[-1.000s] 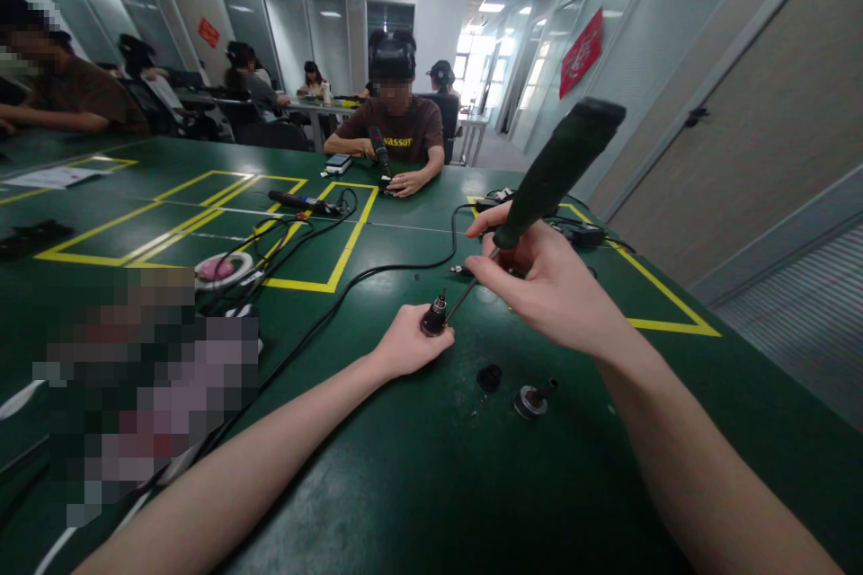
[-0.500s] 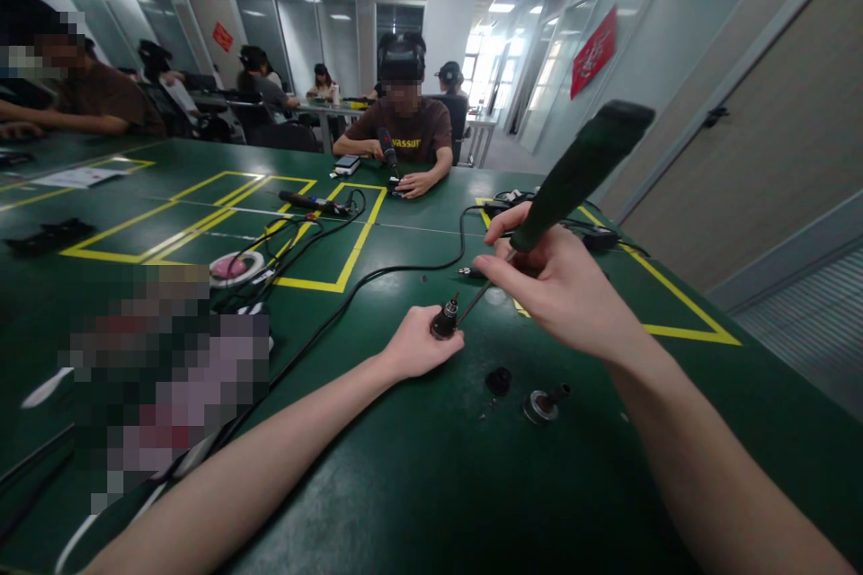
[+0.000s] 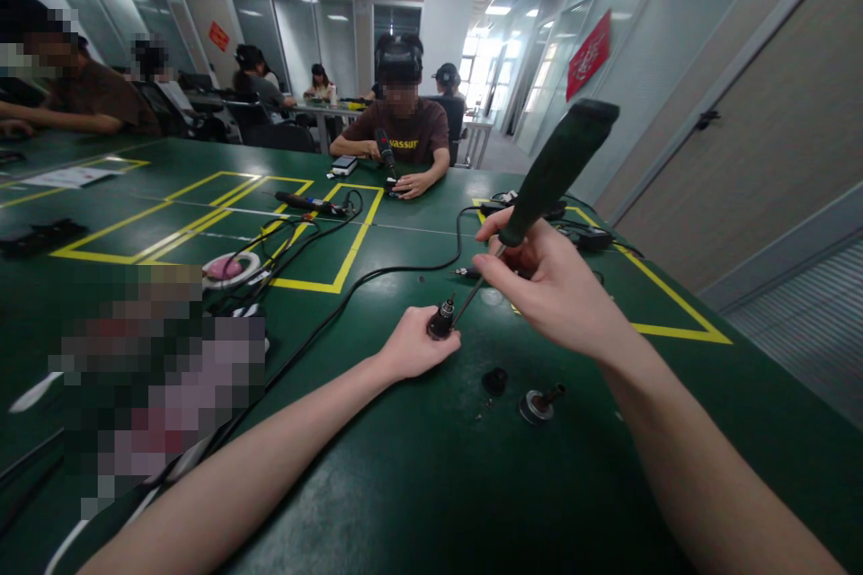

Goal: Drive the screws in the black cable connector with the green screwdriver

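Observation:
My left hand (image 3: pixel 413 347) is wrapped round a small black cylindrical part (image 3: pixel 441 322) with a metal tip pointing up. Between the fingers and thumb of my right hand (image 3: pixel 549 283) is a screwdriver (image 3: pixel 556 171), its dark green handle tilted up to the right. The screwdriver's thin shaft slopes down to the side of the black part; its very tip is hidden by the part and my left hand. On the green table, right of my left hand, lie a small black cap (image 3: pixel 495 380) and a round metal-rimmed part (image 3: pixel 538 407) with a short stem.
Black cables (image 3: pixel 368 274) cross the table (image 3: pixel 404 485) in front of me. A pen-like tool (image 3: pixel 310 202) lies further back on the left. Black adapters (image 3: pixel 590 238) sit beyond my right hand. Across the table, a person (image 3: pixel 411 126) holds a power tool. More people sit behind.
The screwdriver's handle has swung a little left and more upright in my right hand. The whole view has shifted slightly. My left hand keeps its hold on the black part.

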Tool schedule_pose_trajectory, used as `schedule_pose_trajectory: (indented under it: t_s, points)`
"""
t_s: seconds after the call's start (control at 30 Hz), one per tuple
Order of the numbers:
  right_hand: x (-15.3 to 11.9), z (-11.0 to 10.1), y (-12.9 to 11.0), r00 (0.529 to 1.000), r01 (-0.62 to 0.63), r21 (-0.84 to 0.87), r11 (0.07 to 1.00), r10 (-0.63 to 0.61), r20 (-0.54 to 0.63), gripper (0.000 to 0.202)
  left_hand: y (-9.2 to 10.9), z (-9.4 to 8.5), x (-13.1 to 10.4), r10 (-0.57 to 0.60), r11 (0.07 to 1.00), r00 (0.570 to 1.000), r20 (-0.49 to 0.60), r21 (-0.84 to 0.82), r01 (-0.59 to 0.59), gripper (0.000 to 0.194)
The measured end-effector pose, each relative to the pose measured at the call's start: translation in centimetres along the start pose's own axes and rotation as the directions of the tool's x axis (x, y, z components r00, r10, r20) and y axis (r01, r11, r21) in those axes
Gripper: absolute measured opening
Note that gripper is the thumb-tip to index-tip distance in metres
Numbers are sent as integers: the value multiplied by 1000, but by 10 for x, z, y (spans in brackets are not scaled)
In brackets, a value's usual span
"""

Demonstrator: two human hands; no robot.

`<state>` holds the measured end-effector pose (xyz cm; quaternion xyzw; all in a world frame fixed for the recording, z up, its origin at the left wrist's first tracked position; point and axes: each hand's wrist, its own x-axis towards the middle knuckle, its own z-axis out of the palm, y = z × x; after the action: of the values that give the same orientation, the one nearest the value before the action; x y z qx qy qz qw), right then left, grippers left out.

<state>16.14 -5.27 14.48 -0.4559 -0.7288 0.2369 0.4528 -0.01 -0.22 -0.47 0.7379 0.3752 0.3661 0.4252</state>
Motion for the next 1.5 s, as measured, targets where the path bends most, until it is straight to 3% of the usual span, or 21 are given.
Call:
schedule_pose_trajectory:
  t_s: [0.2, 0.47, 0.67, 0.93, 1.27, 1.5]
  points:
    - [1, 1, 4, 999, 11, -61, 998, -13, -37, 16, 2, 0, 1, -9, 1000, 1000, 6, -3, 9, 18]
    - [0, 2, 3, 999, 3, 42, 999, -1, -43, 23, 2, 0, 1, -35, 999, 999, 13, -21, 35, 17]
    - [2, 2, 4, 999, 9, -48, 999, -11, -45, 14, 6, -1, 0, -26, 999, 1000, 18, -34, 26, 18]
    - [0, 2, 2, 1000, 9, 47, 999, -8, -30, 22, 4, -1, 0, -33, 998, 999, 10, -54, 33, 15]
    - [1, 2, 4, 1000, -13, -4, 1000, 13, -14, 11, 0, 0, 1, -18, 999, 1000, 7, -31, 18, 18]
    - [1, 2, 5, 1000, -9, 28, 1000, 9, -17, 18, 1, 0, 1, -22, 999, 1000, 13, -42, 22, 18]
